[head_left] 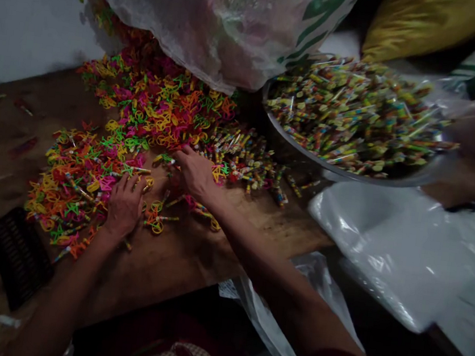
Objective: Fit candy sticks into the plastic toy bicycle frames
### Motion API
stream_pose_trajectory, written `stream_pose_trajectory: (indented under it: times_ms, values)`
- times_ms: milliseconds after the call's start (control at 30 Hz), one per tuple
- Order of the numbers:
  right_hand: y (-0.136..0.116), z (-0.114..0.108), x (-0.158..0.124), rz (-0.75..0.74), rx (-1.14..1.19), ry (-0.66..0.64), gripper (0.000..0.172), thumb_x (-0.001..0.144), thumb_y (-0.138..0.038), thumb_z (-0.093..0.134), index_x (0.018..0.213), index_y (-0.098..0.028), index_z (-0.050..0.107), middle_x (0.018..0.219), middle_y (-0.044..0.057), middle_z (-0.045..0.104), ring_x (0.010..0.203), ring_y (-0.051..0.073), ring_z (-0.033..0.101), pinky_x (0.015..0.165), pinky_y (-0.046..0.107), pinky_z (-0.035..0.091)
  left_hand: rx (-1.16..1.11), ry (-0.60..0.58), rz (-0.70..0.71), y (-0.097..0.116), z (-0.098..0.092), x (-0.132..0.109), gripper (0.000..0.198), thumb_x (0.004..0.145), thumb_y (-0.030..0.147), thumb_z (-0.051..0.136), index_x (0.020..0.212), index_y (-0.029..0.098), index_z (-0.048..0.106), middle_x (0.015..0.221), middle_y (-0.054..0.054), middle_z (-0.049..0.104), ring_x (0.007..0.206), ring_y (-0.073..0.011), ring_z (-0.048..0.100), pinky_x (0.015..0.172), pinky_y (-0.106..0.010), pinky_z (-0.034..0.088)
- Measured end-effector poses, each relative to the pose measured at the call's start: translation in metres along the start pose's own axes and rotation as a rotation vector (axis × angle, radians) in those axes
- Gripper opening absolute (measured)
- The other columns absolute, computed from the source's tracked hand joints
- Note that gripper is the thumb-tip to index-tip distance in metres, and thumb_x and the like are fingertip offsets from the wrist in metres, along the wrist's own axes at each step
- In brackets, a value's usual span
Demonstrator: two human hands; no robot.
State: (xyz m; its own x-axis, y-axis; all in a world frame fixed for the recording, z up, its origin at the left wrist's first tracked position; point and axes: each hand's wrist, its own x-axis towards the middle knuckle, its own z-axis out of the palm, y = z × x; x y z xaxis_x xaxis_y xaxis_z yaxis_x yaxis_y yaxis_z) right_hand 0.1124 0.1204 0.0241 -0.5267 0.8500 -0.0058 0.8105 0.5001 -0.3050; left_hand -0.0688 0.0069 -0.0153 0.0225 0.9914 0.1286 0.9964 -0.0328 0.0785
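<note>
Wooden table [177, 257]: left hand [125, 205], right hand [195, 173] spread flat on looped plastic pieces [151, 105].

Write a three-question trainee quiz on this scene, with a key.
1. True or false: the left hand and the right hand both touch the loops.
2. Which is nearer the bowl? A: left hand. B: right hand.
3. What fills the bowl?

Key
1. True: both hands rest on the spread of loops.
2. B.
3. Coloured sticks, heaped to the rim.
</note>
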Motion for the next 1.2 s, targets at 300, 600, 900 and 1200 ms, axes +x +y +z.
stream_pose_trajectory:
  times_ms: [300,600,900,1200]
  values:
    - [0.019,0.004,0.039,0.031,0.33,0.12,0.031,0.088,-0.02,0.053,0.113,-0.015,0.07,0.11,0.011,0.071,0.098,0.024,0.066,0.079,0.031,0.045,-0.001,0.021,-0.031,-0.026,-0.013,-0.014,0.04,0.09,0.021,0.053,0.128,0.014,0.064,0.138,-0.016,0.063,0.138,-0.0379,0.048,0.111,-0.056,0.038]
    - [-0.008,0.01,-0.04,0.025,1.403,-0.239,0.038,0.075,-0.051,0.073,0.084,-0.015,0.068,0.068,-0.002,0.063,0.05,0.005,0.04,0.047,0.02,0.031,-1.051,0.11,-0.35,0.029,-0.046,-0.013,0.047,0.084,0.037,0.067,0.126,0.017,0.064,0.122,-0.012,0.072,0.11,-0.0257,0.07,0.097,-0.042,0.055]
    - [-0.025,0.047,-0.101,0.035,1.1,0.004,0.034,0.086,-0.048,0.065,0.098,-0.017,0.069,0.088,0.004,0.071,0.071,0.014,0.062,0.067,0.027,0.049,-1.698,-0.032,-0.86,0.041,-0.039,-0.039,0.032,0.071,0.021,0.083,0.097,0.014,0.067,0.077,0.0,0.074,0.057,-0.0107,0.066,0.052,-0.02,0.056]
    - [-0.01,0.043,-0.114,-0.138,1.021,0.053,0.033,0.097,-0.039,0.05,0.108,-0.018,0.073,0.102,0.009,0.073,0.095,0.019,0.065,0.089,0.036,0.052,-1.926,-0.278,-0.861,0.051,-0.035,-0.043,0.034,0.068,0.007,0.079,0.099,0.014,0.067,0.089,-0.002,0.076,0.074,-0.0126,0.072,0.071,-0.022,0.06]
